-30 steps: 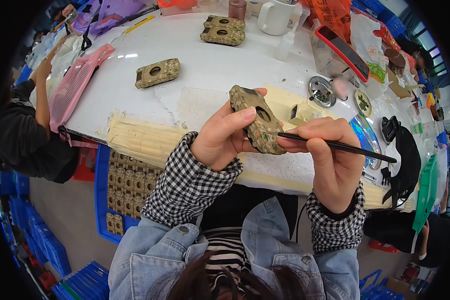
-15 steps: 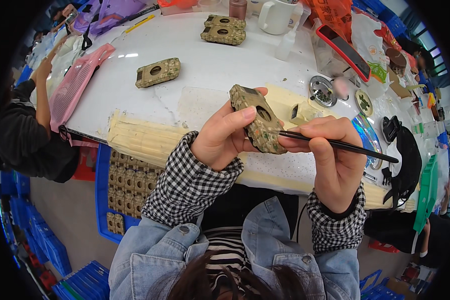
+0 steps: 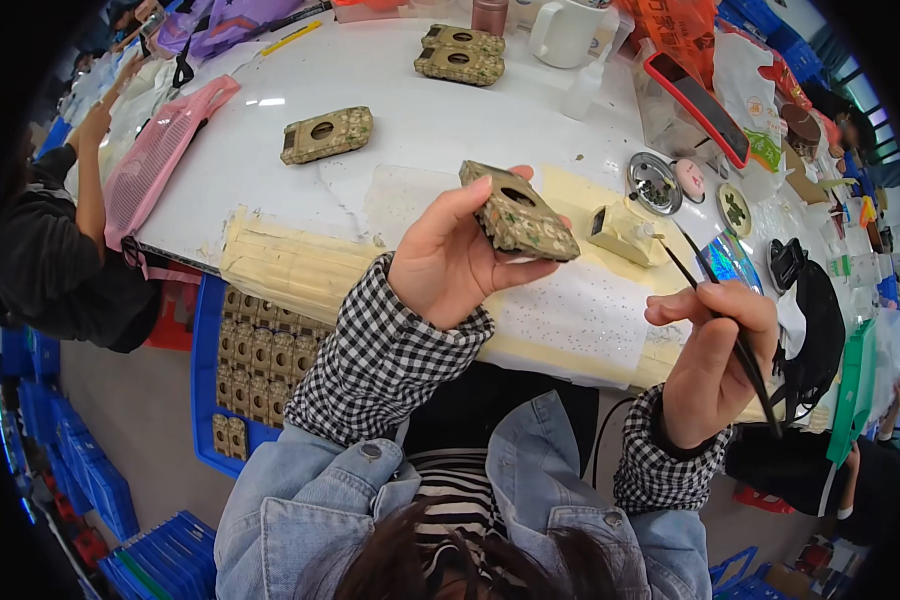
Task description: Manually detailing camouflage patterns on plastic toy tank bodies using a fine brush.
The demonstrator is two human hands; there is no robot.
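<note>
Camouflage-painted toy tank hull [image 3: 518, 213], seemingly light, rigid plastic with paint best left untouched, sits raised above the white table [image 3: 410, 90], pinched at its edges by the left hand [image 3: 448, 262], while the right hand [image 3: 708, 362] grips a thin brush [image 3: 720, 315].

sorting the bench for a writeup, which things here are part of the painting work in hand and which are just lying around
In use:
- left hand holding camouflage shell
- right hand holding thin brush
- paint dishes
- small cream block

Lying about:
- finished shells on the white table
- white mug
- pink mesh bag
- blue crate
</note>
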